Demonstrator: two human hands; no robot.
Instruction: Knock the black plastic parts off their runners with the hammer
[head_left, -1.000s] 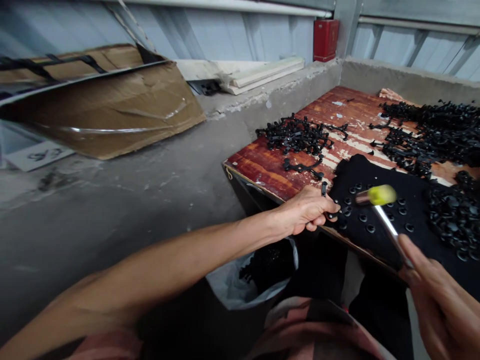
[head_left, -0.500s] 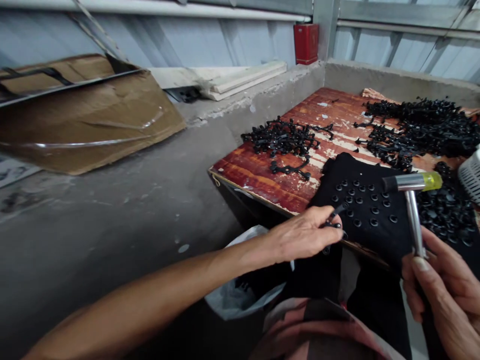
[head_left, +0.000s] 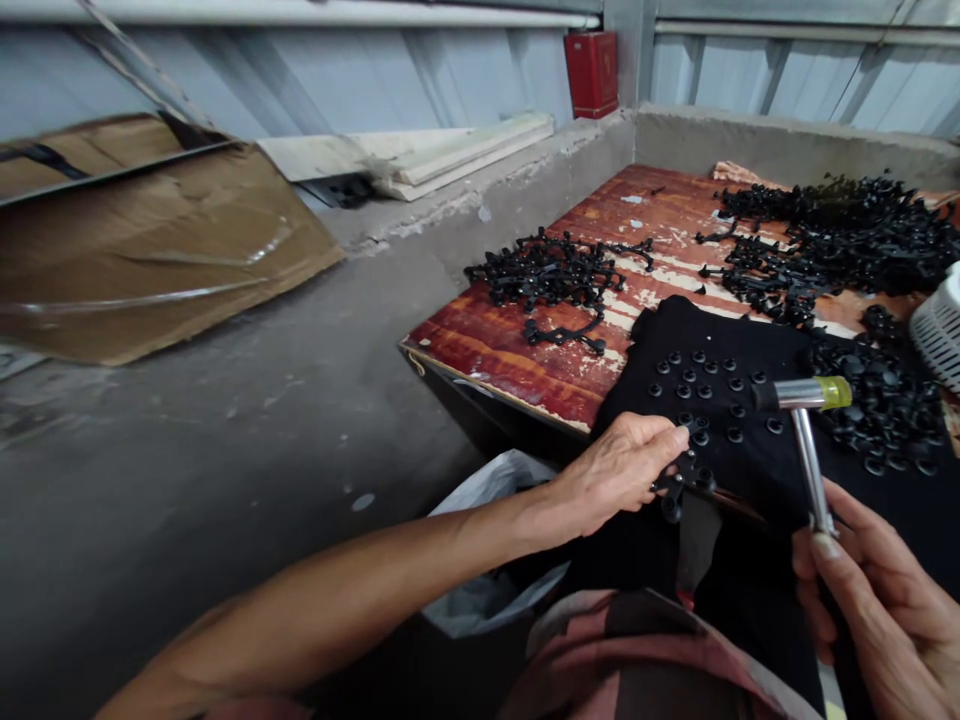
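Observation:
My left hand (head_left: 626, 470) is closed on a black plastic part (head_left: 679, 480) at the near edge of the black cloth (head_left: 750, 470). Several small round black pieces (head_left: 703, 391) lie spread on this cloth. On the right, my right hand (head_left: 862, 580) grips a hammer (head_left: 808, 440) by its handle. The hammer stands upright over the cloth, its head having one black end and one yellow end. Beside the hammer head is a heap of round black pieces (head_left: 881, 400).
A red-brown board (head_left: 510, 365) bears a pile of black parts (head_left: 555, 268) and a larger pile (head_left: 862, 235) at the back right. A white basket (head_left: 937, 335) stands at the right edge. Below my left arm is a white bag (head_left: 469, 605). Cardboard (head_left: 165, 250) lies left.
The black part in my left hand has turned and hangs lower, with more of it showing. The hammer has shifted slightly left and down in view. The whole view has also shifted a little.

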